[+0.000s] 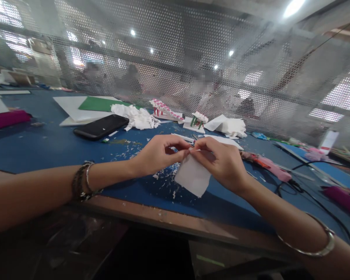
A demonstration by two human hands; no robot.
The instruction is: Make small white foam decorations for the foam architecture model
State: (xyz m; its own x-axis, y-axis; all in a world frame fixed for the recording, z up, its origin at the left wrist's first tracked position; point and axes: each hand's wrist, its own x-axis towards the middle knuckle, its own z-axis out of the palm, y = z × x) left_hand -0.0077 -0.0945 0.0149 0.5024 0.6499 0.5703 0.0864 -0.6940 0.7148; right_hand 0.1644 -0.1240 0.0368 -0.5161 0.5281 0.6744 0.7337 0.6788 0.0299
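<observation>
A small piece of white paper (194, 177) hangs between my two hands, just above the blue tabletop. My left hand (160, 153) pinches its upper edge with thumb and forefinger. Right beside it, my right hand (223, 161) grips the same edge, so the fingertips of both hands nearly meet. The lower part of the paper hangs free and slightly curved. Whether anything smaller sits between the fingertips I cannot tell. White paper scraps (174, 193) are scattered on the table beneath and around the hands.
Behind my left hand lie a black phone (102, 126), crumpled white paper (137, 116) and a green sheet (105, 104). Small pink-and-white models (196, 122) stand at the back. A pink glue gun (271, 165) with a black cord lies on the right. Perforated mesh rises behind.
</observation>
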